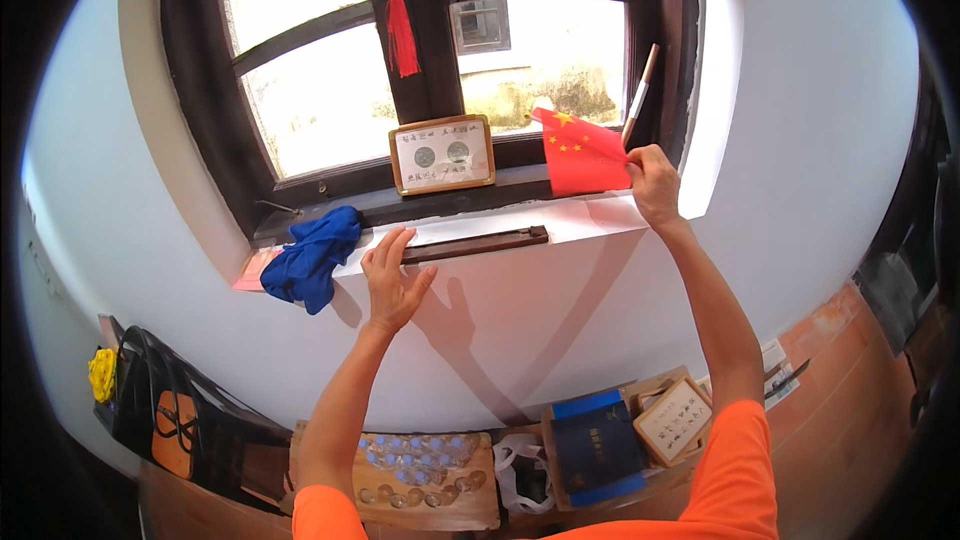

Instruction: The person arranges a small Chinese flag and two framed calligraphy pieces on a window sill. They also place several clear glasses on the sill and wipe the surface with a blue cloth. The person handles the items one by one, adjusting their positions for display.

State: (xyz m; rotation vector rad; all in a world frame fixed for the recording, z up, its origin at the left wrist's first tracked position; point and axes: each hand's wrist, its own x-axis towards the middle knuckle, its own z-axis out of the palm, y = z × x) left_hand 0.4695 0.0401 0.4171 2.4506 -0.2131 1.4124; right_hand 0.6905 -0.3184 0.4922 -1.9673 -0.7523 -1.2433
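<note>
My right hand [652, 180] pinches the corner of a small red flag [580, 152] with yellow stars at the right end of the white window sill [570, 222]. The flag's thin stick [638, 90] leans against the dark window frame. My left hand [392, 278] rests with fingers spread on the sill's front edge, touching the left end of a long dark wooden bar [476, 244]. A crumpled blue cloth [310, 256] lies just left of that hand, hanging over the edge.
A framed plaque with two coins [442, 154] stands against the window, and a red tassel [401, 20] hangs above it. Below are a wooden tray of small glasses [425, 480], a blue book [595, 448], a framed card [676, 420] and a black bag [160, 410].
</note>
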